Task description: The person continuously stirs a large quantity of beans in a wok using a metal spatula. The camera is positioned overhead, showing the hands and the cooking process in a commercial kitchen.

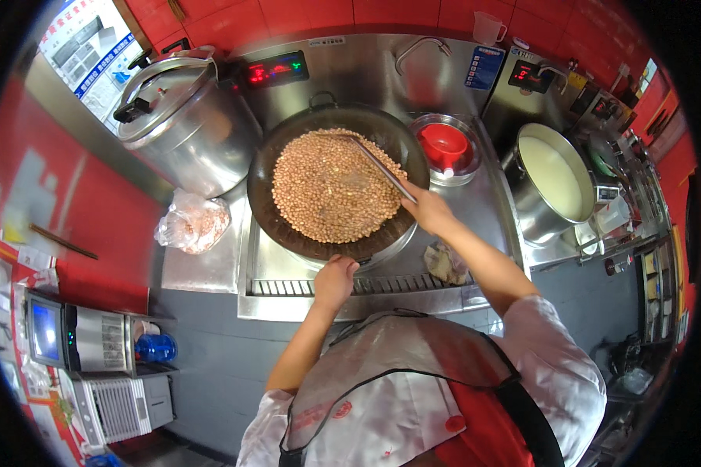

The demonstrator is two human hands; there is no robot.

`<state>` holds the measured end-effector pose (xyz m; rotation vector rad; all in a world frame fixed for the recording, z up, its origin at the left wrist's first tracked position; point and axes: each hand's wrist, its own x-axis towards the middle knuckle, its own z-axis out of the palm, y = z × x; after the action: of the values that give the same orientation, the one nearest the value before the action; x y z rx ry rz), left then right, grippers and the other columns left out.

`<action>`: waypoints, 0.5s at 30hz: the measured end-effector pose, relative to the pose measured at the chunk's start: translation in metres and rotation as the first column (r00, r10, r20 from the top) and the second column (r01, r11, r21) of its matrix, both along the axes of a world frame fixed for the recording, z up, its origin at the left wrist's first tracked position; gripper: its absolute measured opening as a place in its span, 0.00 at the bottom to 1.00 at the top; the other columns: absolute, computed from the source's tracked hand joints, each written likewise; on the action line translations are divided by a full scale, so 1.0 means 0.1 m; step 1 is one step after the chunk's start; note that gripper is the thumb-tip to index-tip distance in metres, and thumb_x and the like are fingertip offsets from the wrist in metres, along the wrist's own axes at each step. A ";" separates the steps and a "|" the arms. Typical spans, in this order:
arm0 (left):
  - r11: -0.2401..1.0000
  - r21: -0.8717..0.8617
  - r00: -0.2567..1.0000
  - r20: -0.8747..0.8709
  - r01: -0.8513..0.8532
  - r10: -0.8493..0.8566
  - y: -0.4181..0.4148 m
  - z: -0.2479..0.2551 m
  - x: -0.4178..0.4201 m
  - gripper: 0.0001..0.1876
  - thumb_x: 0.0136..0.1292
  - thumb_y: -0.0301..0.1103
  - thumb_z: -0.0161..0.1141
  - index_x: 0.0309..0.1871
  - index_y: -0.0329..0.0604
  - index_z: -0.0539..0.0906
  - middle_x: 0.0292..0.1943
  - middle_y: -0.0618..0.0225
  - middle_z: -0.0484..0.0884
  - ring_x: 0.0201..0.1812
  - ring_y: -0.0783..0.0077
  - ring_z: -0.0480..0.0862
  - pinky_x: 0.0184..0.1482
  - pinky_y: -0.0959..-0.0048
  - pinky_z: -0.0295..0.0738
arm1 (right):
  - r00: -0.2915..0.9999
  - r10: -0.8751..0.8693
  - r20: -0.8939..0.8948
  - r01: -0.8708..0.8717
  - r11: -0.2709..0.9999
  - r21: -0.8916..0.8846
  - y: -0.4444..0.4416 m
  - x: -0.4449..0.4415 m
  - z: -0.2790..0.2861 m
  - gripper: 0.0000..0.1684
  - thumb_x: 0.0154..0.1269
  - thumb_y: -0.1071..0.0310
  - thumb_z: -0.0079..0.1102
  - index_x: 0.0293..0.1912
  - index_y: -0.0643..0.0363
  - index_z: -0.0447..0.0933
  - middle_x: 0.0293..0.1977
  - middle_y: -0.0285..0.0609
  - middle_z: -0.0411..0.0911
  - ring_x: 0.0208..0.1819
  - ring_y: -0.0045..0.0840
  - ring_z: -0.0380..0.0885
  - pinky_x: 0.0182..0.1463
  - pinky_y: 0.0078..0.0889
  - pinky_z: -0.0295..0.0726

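A dark round wok point(266, 204) sits on the stove in front of me, holding a broad heap of brown, skin-on peanuts point(333, 192). My right hand point(429, 210) grips the metal handle point(380, 163) of a long cooking tool across the wok's right side. The tool's far end lies among the peanuts near the back, and its head is mostly hidden. At the near rim, my left hand point(334, 282) is closed around the wok's edge or near handle; the fingers cover which. A crumpled cloth point(446, 262) lies on the steel stove top below my right forearm.
A large pressure cooker point(190, 128) stands left of the wok, with a clear plastic bag point(194, 223) of pinkish contents before it. Right of the wok, a red plastic scoop point(444, 145) rests in a metal bowl. Farther right stands a tall pot point(552, 181) of pale liquid. A faucet point(420, 52) projects behind.
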<state>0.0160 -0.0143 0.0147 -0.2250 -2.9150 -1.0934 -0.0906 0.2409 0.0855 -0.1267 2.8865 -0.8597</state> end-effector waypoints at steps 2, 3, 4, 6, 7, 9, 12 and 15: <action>1.000 -0.022 1.000 -0.028 0.009 -0.010 -0.01 0.01 0.00 0.09 0.67 0.36 0.61 0.41 0.40 0.86 0.38 0.53 0.84 0.41 0.46 0.84 0.43 0.55 0.79 | 0.996 0.026 -0.089 -0.018 0.996 0.089 -0.26 -0.35 -0.30 0.32 0.74 0.58 0.54 0.74 0.35 0.62 0.41 0.55 0.85 0.43 0.48 0.85 0.49 0.52 0.81; 0.999 -0.050 0.999 -0.036 0.008 -0.010 -0.01 0.01 0.00 0.09 0.66 0.35 0.62 0.41 0.40 0.86 0.38 0.53 0.84 0.41 0.45 0.84 0.42 0.54 0.78 | 0.997 0.042 -0.067 -0.035 0.994 0.106 -0.43 -0.49 -0.40 0.33 0.74 0.58 0.53 0.75 0.35 0.61 0.40 0.56 0.84 0.44 0.49 0.84 0.49 0.53 0.81; 0.997 -0.072 0.999 -0.043 0.010 -0.013 -0.01 0.02 0.01 0.08 0.66 0.34 0.62 0.41 0.40 0.86 0.38 0.53 0.84 0.40 0.45 0.84 0.42 0.54 0.78 | 0.998 0.054 -0.044 -0.048 0.991 0.127 -0.53 -0.57 -0.48 0.33 0.74 0.58 0.53 0.75 0.35 0.60 0.39 0.57 0.84 0.45 0.49 0.84 0.49 0.54 0.80; 0.999 -0.043 0.996 -0.085 -0.003 0.000 -0.02 -0.07 0.00 0.07 0.65 0.33 0.63 0.41 0.40 0.86 0.37 0.52 0.84 0.40 0.45 0.84 0.41 0.54 0.78 | 0.996 0.085 -0.024 -0.078 0.975 0.210 -0.69 -0.56 -0.66 0.34 0.73 0.59 0.52 0.76 0.35 0.58 0.39 0.58 0.84 0.44 0.51 0.84 0.49 0.54 0.81; 1.000 -0.024 0.995 -0.102 -0.003 0.001 -0.02 -0.09 0.01 0.07 0.65 0.32 0.63 0.41 0.40 0.86 0.37 0.51 0.84 0.40 0.44 0.84 0.41 0.54 0.78 | 0.996 0.094 -0.009 -0.089 0.963 0.254 -0.72 -0.48 -0.75 0.35 0.73 0.60 0.52 0.76 0.35 0.57 0.40 0.58 0.84 0.43 0.52 0.84 0.49 0.53 0.82; 1.000 -0.002 0.995 -0.095 0.002 -0.003 -0.03 -0.08 0.03 0.07 0.66 0.33 0.63 0.41 0.40 0.86 0.38 0.52 0.84 0.40 0.45 0.84 0.41 0.54 0.78 | 0.987 0.160 0.004 -0.155 0.953 0.260 -0.58 -0.27 -0.82 0.37 0.72 0.61 0.53 0.77 0.37 0.54 0.39 0.58 0.84 0.42 0.53 0.84 0.48 0.56 0.82; 1.000 0.024 0.997 -0.074 -0.005 0.007 -0.02 0.00 0.04 0.08 0.66 0.34 0.63 0.41 0.40 0.86 0.38 0.53 0.84 0.40 0.45 0.84 0.42 0.54 0.78 | 0.978 0.186 0.093 -0.206 0.929 0.306 -0.31 0.19 -0.44 0.39 0.73 0.60 0.53 0.78 0.35 0.51 0.39 0.57 0.84 0.41 0.53 0.84 0.47 0.56 0.82; 0.999 0.022 0.999 -0.042 -0.024 0.024 0.01 0.00 0.05 0.08 0.67 0.35 0.62 0.40 0.41 0.86 0.39 0.55 0.84 0.41 0.46 0.84 0.42 0.54 0.78 | 0.962 0.185 0.198 -0.251 0.886 0.391 0.00 0.62 -0.03 0.40 0.73 0.59 0.53 0.79 0.34 0.48 0.41 0.58 0.84 0.42 0.51 0.85 0.47 0.55 0.82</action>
<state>0.0209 -0.0138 0.0150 -0.2093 -2.8600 -1.1022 -0.0284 0.2407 0.0824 -0.3186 2.7606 -0.1983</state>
